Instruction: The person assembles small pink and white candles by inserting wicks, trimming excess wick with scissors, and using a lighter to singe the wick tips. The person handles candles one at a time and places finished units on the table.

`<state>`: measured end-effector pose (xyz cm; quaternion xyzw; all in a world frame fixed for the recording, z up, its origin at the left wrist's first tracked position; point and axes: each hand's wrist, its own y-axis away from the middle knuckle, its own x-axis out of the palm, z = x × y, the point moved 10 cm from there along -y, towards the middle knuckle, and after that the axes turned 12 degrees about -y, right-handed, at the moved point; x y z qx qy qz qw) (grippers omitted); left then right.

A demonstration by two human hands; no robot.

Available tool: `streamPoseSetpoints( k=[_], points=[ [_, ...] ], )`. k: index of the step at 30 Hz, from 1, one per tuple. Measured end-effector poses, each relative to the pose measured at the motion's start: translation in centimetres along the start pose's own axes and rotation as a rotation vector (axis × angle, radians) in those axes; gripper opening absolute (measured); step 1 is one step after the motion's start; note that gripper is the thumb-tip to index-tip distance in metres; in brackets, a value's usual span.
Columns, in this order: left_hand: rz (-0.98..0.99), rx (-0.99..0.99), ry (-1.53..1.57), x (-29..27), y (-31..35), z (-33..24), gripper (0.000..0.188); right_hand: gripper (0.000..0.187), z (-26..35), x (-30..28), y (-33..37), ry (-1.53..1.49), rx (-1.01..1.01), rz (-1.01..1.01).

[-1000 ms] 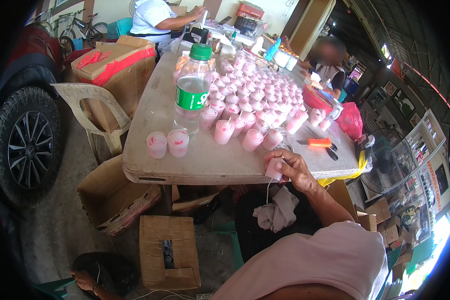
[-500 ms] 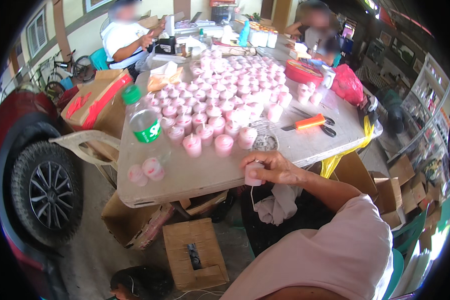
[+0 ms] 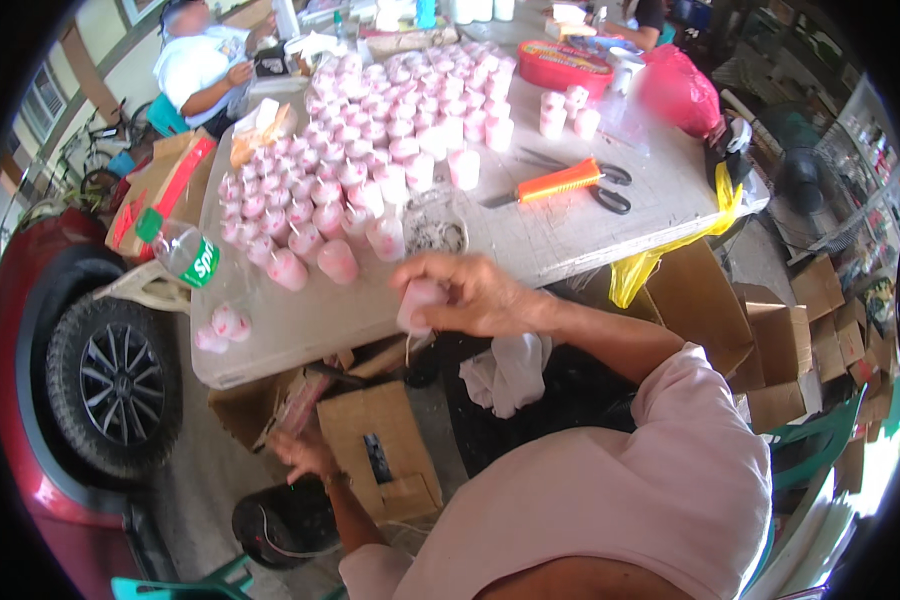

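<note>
My right hand (image 3: 485,295) grips a pink candle (image 3: 422,303) just over the table's front edge, fingers wrapped round its side. The candle is tipped over, its pale wick hanging down. Low on the left, below the table edge, my left hand (image 3: 305,452) reaches out with fingers apart and nothing visible in them. A dark bucket (image 3: 285,525) with a white cord lies beneath it. Rows of similar pink candles (image 3: 337,260) stand on the table (image 3: 530,245). Beside them is a shallow dish (image 3: 437,235) holding dark bits.
An orange-handled knife (image 3: 558,182) and black scissors (image 3: 615,190) lie on the right. A green-capped bottle (image 3: 185,250) and several loose candles (image 3: 232,323) are at the left. A cloth (image 3: 507,375) rests near my lap. Cardboard boxes (image 3: 705,300) stand below. Two people sit at the far side.
My left hand has come up into clear view at the lower left, fingers spread. My right hand still holds the candle, now tilted more. The view has shifted, so the table appears higher.
</note>
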<state>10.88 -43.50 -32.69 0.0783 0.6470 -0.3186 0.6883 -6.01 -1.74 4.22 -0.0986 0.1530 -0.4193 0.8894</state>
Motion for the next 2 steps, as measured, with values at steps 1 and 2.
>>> streamPoseSetpoints(
  k=[1, 2],
  points=[
    [0.029, 0.088, -0.071, -3.5, 0.7, -2.9, 0.081, 0.039, 0.9, -1.1, 0.3, 0.073, -0.042, -0.028],
    [0.091, 0.159, 0.001, -6.9, 1.6, -5.6, 0.086, 0.038, 2.1, -2.1, 0.3, 0.157, -0.107, -0.055]
  ],
)
